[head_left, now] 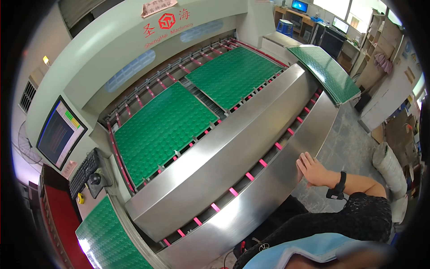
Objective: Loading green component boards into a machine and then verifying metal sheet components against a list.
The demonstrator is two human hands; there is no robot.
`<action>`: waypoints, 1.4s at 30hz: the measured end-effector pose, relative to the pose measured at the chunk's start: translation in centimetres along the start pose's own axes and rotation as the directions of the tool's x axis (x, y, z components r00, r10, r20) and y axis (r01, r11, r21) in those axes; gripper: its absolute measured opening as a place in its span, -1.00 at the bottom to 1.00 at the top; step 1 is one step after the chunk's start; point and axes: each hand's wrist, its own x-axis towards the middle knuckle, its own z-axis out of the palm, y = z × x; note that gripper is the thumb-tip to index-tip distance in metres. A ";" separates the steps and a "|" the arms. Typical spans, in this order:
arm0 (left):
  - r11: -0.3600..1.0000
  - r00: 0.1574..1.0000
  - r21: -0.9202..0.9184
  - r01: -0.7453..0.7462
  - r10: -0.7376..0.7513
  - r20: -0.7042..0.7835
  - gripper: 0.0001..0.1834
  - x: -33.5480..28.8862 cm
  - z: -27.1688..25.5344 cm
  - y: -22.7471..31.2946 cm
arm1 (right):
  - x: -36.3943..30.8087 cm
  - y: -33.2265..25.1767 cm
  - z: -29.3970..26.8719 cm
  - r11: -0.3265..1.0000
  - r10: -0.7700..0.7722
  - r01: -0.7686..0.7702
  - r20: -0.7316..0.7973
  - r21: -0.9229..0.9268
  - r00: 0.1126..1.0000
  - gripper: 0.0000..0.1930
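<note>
My right hand (pixel 312 169) rests at the near edge of a steel front panel (pixel 298 150), its fingers stretched out and holding nothing. A dark wristband (pixel 339 186) is on that arm. My left hand is out of view. Beyond the panel, two green circuit-board panels with a dotted pattern lie side by side on the machine bed, a left panel (pixel 163 130) and a right panel (pixel 233 74). A sloping stainless steel cover (pixel 224 157) runs between them and my hand.
Pink strips (pixel 249 176) line the slot below the cover. More green sheets lie in a right stack (pixel 324 67) and a left stack (pixel 105 233). A monitor (pixel 62 133), keyboard (pixel 85 172) and mouse (pixel 94 179) are at left. A wrapped roll (pixel 387 166) stands at right.
</note>
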 end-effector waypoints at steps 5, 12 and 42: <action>1.000 1.000 -0.028 0.013 -0.012 0.025 -0.41 -0.1 1.9 -0.1 | 0.4 -0.5 0.4 0.998 0.058 -0.058 0.007 -0.015 0.998 0.12; 0.998 1.000 -0.067 -0.013 0.015 0.027 -0.40 -0.4 3.2 1.4 | 1.7 -0.6 0.8 0.994 0.098 -0.099 -0.013 -0.041 0.995 0.12; 0.314 0.944 0.948 -0.048 -0.296 0.145 -0.59 -28.0 -17.3 -19.2 | -1.6 2.7 9.4 0.998 0.058 -0.058 -0.368 0.010 0.928 0.13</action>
